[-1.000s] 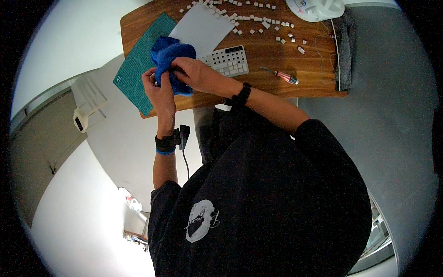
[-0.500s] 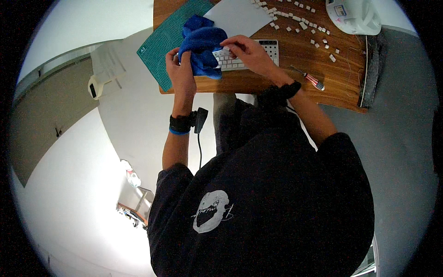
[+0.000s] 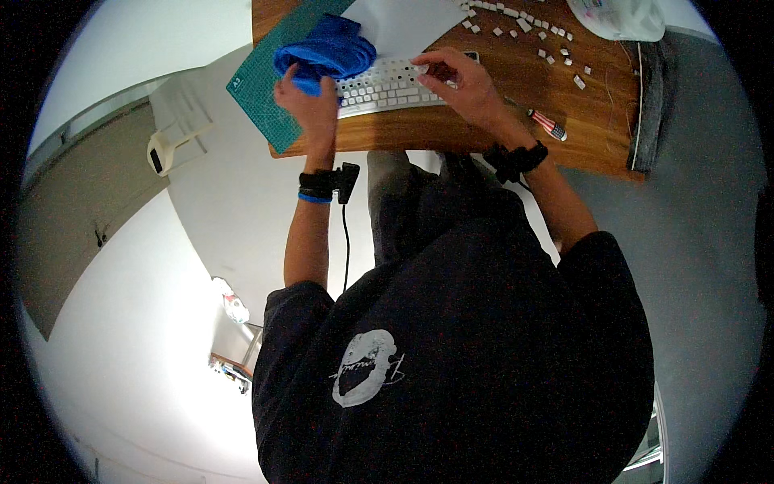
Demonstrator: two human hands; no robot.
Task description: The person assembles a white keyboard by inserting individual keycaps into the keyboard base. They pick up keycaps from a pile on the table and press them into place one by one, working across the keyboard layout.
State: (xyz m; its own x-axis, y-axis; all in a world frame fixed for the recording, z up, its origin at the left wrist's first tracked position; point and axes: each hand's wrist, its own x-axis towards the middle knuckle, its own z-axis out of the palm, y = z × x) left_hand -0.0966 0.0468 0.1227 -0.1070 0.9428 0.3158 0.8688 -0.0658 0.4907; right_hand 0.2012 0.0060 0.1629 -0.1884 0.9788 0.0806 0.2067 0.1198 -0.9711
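Head view shows the right hand (image 3: 469, 87) half open over the white keyboard (image 3: 383, 95); whether it pinches a key, I cannot tell. The left hand (image 3: 310, 110), blurred, is at the blue cloth (image 3: 332, 50), its grip unclear. This cloth hides part of the green mat (image 3: 270, 101).

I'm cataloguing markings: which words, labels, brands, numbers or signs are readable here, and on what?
Green gridded cutting mat: short corner mark, readable, not copied.
Black fabric T-shirt: script across its white print, too blurred.
White plastic bag: print, too blurred.
White plastic keyboard, loose white keycaps: any legends too small.
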